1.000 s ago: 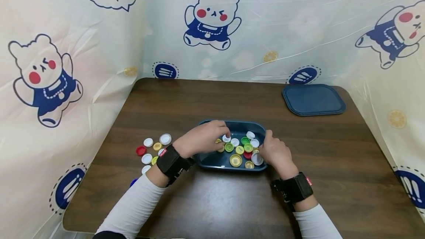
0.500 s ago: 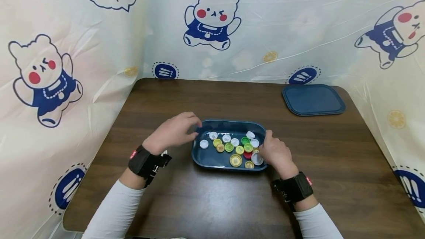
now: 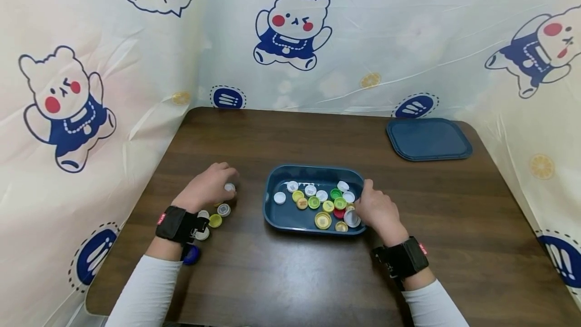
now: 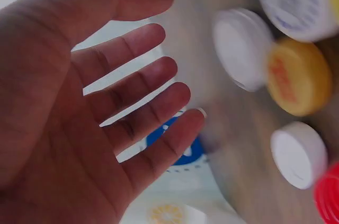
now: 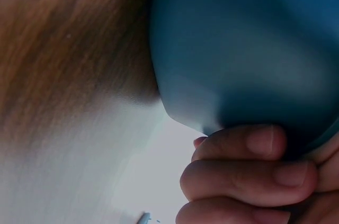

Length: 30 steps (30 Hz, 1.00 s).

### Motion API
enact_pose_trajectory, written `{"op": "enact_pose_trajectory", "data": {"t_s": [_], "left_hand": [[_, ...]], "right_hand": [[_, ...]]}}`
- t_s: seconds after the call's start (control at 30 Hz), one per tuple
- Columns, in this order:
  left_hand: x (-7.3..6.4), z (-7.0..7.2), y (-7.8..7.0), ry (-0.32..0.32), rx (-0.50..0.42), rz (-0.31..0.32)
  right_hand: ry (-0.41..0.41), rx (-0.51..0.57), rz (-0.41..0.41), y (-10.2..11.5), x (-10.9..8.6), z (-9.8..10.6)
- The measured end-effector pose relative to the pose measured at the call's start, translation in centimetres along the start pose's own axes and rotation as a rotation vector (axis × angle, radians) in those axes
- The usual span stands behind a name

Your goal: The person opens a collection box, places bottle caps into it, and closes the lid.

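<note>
In the head view my left hand [image 3: 206, 188] hovers over a loose group of bottle caps on the left of the table. Its fingers are relaxed and spread in the left wrist view, holding nothing. A white cap [image 4: 299, 155], an orange-yellow cap [image 4: 299, 77] and a red cap [image 4: 329, 195] lie beyond the fingertips. My right hand [image 3: 378, 211] grips the right end of a dark blue tray [image 3: 290, 219], with curled fingers [image 5: 249, 181] against its outer wall. White, green, yellow and red caps lie in the tray, mostly toward its right half. The left hand and wrist strap hide some table caps.
A second flat dark blue tray or lid [image 3: 428, 139] lies at the table's back right corner. A blue cap [image 3: 191, 255] sits near my left wrist, close to a yellow cap [image 3: 215, 220]. Printed curtains [image 3: 363, 39] surround the brown table [image 3: 317, 281].
My left hand has gone from above the tray leftward to the caps on the table, uncovering white caps at the tray's left end. The right hand has kept its grip on the tray.
</note>
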<state>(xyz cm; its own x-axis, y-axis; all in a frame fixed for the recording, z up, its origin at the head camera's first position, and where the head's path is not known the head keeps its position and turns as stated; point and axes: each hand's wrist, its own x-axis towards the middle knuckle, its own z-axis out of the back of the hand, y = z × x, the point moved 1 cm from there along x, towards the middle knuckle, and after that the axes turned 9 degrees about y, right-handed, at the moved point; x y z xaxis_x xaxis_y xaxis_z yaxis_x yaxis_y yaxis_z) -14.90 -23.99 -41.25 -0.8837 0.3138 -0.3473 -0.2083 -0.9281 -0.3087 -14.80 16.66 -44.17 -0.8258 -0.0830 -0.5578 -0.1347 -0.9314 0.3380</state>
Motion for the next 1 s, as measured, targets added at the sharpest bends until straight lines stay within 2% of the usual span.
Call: {"op": "enact_pose_trajectory", "data": {"t_s": [0.13, 0.27, 0.47, 0.6, 0.77, 1.0], "left_hand": [[0.3, -0.8, 1.3, 0.048, -0.024, 0.023], [0.6, -1.4, 2.0, 0.083, -0.056, 0.036], [1.0, -1.7, 2.3, 0.089, -0.071, 0.036], [1.1, -1.6, 2.0, 0.076, -0.078, 0.012], [1.1, -0.9, 0.9, 0.05, -0.062, -0.028], [0.8, 1.1, -2.9, 0.035, -0.029, -0.08]], "right_hand": [[0.005, 0.006, 0.002, -0.1, 0.0, 0.0], [0.009, 0.011, 0.002, -0.1, 0.0, -0.1], [0.012, 0.012, 0.003, -0.1, 0.0, 0.0], [0.01, 0.009, 0.001, -0.1, 0.0, 0.0], [0.006, 0.001, 0.002, 0.0, 0.1, 0.1], [0.0, -0.001, 0.003, -0.1, 0.2, 0.1]]}}
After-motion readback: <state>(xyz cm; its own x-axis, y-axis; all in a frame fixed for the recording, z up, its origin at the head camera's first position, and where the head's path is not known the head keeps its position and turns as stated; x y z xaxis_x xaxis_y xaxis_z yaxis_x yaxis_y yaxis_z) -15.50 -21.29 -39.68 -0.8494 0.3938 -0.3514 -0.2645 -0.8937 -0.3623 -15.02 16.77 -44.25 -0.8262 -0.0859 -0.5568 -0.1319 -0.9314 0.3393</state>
